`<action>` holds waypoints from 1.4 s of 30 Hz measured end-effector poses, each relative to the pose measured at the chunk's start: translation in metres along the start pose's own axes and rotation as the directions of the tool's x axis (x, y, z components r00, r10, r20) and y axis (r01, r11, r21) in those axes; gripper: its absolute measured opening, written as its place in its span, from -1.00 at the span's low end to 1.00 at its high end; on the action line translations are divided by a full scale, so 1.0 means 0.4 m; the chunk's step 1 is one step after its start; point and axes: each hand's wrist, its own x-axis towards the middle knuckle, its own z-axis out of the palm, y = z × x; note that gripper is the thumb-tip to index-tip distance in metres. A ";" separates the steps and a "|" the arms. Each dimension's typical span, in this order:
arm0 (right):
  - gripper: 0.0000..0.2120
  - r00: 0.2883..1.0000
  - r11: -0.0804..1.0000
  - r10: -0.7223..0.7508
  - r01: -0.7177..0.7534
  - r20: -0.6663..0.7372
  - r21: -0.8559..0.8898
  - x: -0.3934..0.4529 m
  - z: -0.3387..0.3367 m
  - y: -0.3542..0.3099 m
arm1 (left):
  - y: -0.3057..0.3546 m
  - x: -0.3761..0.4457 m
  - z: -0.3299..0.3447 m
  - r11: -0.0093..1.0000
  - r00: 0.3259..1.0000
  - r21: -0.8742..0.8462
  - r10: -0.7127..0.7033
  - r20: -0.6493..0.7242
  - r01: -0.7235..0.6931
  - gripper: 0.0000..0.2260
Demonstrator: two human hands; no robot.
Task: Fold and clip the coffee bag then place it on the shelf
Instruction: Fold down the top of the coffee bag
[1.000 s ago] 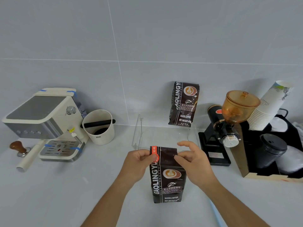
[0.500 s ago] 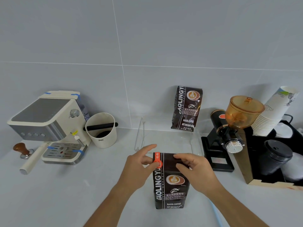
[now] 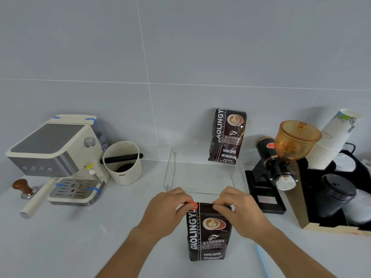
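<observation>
On the pale grey worktop (image 3: 60, 243), near its front edge, we record a dark brown foil coffee bag (image 3: 209, 233) standing upright, glossy, flat-faced and rectangular, with white lettering down its left side and a round cup emblem. Both hands are at its top edge. We note the left hand (image 3: 166, 211) pinched together on the top left corner, where a small orange-red mark (image 3: 193, 205) shows between the fingertips; we cannot tell whether this is a clip or printing. Our right hand (image 3: 240, 211) is pinched on the top right part of the same edge, fingers curled over it. The top of the bag appears turned down, though the fold itself is largely hidden by the fingers.

Just behind the hands stands a clear acrylic shelf (image 3: 202, 177), thin-walled and box-like, its edges barely visible. A second, identical coffee bag (image 3: 227, 135) stands at its rear, against the matt grey tiled wall (image 3: 180, 47).

At left we observe a cream espresso machine (image 3: 58, 155) with a brushed metal top and perforated drip grille, a wood-handled tamper (image 3: 23, 187) beside it, and a cream cylindrical knock box (image 3: 122, 163) crossed by a black bar. At right are a black grinder (image 3: 277, 171) with an amber translucent hopper, a tilted stack of paper cups (image 3: 331, 139), and stacked black lids (image 3: 335, 191) in a dark organiser.
</observation>
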 end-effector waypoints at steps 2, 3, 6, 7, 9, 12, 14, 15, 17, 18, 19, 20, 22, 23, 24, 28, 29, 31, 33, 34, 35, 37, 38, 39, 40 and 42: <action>-0.93 0.999 1.000 -0.014 0.014 0.032 -0.008 0.003 -0.007 -0.002 | -0.004 0.000 0.001 1.000 1.000 0.002 -0.011 0.027 0.011 -0.87; -0.93 0.999 1.000 0.007 -0.007 0.039 0.000 0.003 -0.009 -0.003 | -0.005 0.002 0.002 0.999 0.998 -0.034 -0.037 0.047 0.039 -0.88; -0.90 0.987 0.984 0.147 -0.154 0.069 0.095 -0.002 -0.008 -0.008 | 0.001 0.004 0.005 0.937 0.981 -0.296 -0.160 0.109 0.186 -0.93; -0.89 0.977 0.970 0.192 -0.203 0.090 0.136 -0.002 -0.005 -0.009 | 0.003 0.004 0.006 0.897 0.973 -0.378 -0.196 0.125 0.229 -0.91; -0.85 0.954 0.927 0.276 -0.297 0.118 0.232 0.001 0.002 -0.014 | 0.001 0.001 0.014 0.825 0.959 -0.488 -0.245 0.145 0.285 -0.85; -0.78 0.892 0.792 0.425 -0.448 0.151 0.415 0.008 0.017 -0.022 | 0.002 -0.005 0.032 0.739 0.939 -0.581 -0.291 0.183 0.342 -0.78; -0.80 0.848 0.713 0.500 -0.518 0.175 0.473 0.014 0.023 -0.025 | 0.004 -0.009 0.042 0.692 0.927 -0.617 -0.307 0.216 0.373 -0.76; -0.82 0.829 0.686 0.525 -0.545 0.191 0.481 0.016 0.024 -0.025 | 0.006 -0.013 0.045 0.687 0.922 -0.615 -0.307 0.236 0.386 -0.75; -0.86 0.793 0.650 0.565 -0.598 0.227 0.469 0.022 0.024 -0.023 | 0.007 -0.021 0.053 0.735 0.925 -0.562 -0.274 0.264 0.379 -0.67; -0.87 0.776 0.641 0.579 -0.622 0.249 0.450 0.025 0.023 -0.019 | 0.006 -0.024 0.058 0.774 0.929 -0.520 -0.257 0.265 0.363 -0.63; -0.87 0.762 0.638 0.587 -0.644 0.275 0.422 0.029 0.020 -0.017 | 0.006 -0.025 0.062 0.806 0.936 -0.483 -0.246 0.253 0.343 -0.61; -0.86 0.749 0.644 0.587 -0.662 0.307 0.384 0.033 0.016 -0.015 | 0.005 -0.025 0.066 0.827 0.942 -0.458 -0.239 0.237 0.325 -0.61; -0.82 0.728 0.671 0.570 -0.680 0.382 0.294 0.040 0.010 -0.009 | 0.004 -0.024 0.074 0.859 0.952 -0.419 -0.222 0.212 0.293 -0.67; -0.79 0.719 0.686 0.556 -0.680 0.417 0.259 0.042 0.008 -0.008 | 0.003 -0.024 0.077 0.874 0.957 -0.402 -0.204 0.206 0.273 -0.72; -0.78 0.713 0.701 0.541 -0.675 0.446 0.230 0.043 0.006 -0.007 | 0.001 -0.024 0.080 0.886 0.962 -0.391 -0.180 0.205 0.249 -0.78; -0.85 0.719 0.794 0.447 -0.593 0.532 0.135 0.028 -0.007 -0.009 | -0.008 -0.031 0.087 0.916 0.972 -0.358 -0.109 0.209 0.180 -0.93; -0.89 0.744 0.841 0.405 -0.531 0.532 0.102 0.021 -0.011 -0.007 | -0.010 -0.031 0.085 0.920 0.972 -0.350 -0.105 0.212 0.176 -0.93; -0.88 0.840 0.953 0.274 -0.304 0.469 -0.013 0.002 -0.011 0.004 | -0.014 -0.032 0.081 0.933 0.972 -0.321 -0.094 0.216 0.162 -0.91; -0.83 0.913 0.986 0.088 -0.023 0.398 -0.164 -0.012 -0.002 0.015 | -0.012 -0.031 0.076 0.958 0.974 -0.263 -0.056 0.219 0.114 -0.82; -0.79 0.926 0.975 0.027 0.059 0.377 -0.214 -0.017 0.002 0.017 | -0.010 -0.030 0.073 0.971 0.974 -0.227 -0.028 0.223 0.080 -0.77; -0.77 0.933 0.966 -0.006 0.099 0.360 -0.240 -0.019 0.004 0.020 | -0.009 -0.028 0.071 0.982 0.974 -0.186 0.006 0.229 0.038 -0.74; -0.74 0.949 0.962 -0.028 0.111 0.313 -0.251 -0.023 0.009 0.033 | -0.008 -0.022 0.068 0.993 0.969 -0.108 0.071 0.238 -0.046 -0.72; -0.70 0.960 0.966 -0.027 0.096 0.279 -0.239 -0.025 0.010 0.039 | -0.009 -0.019 0.066 0.994 0.966 -0.086 0.092 0.242 -0.073 -0.73; -0.66 0.971 0.969 -0.028 0.085 0.237 -0.234 -0.029 0.010 0.047 | -0.010 -0.017 0.063 0.993 0.964 -0.077 0.109 0.244 -0.093 -0.73; -0.62 0.980 0.966 -0.036 0.084 0.195 -0.244 -0.032 0.009 0.055 | -0.010 -0.014 0.061 0.991 0.961 -0.076 0.127 0.244 -0.112 -0.73; -0.58 0.982 0.952 -0.071 0.120 0.177 -0.282 -0.038 0.001 0.066 | -0.014 -0.010 0.058 0.985 0.956 -0.077 0.167 0.241 -0.152 -0.72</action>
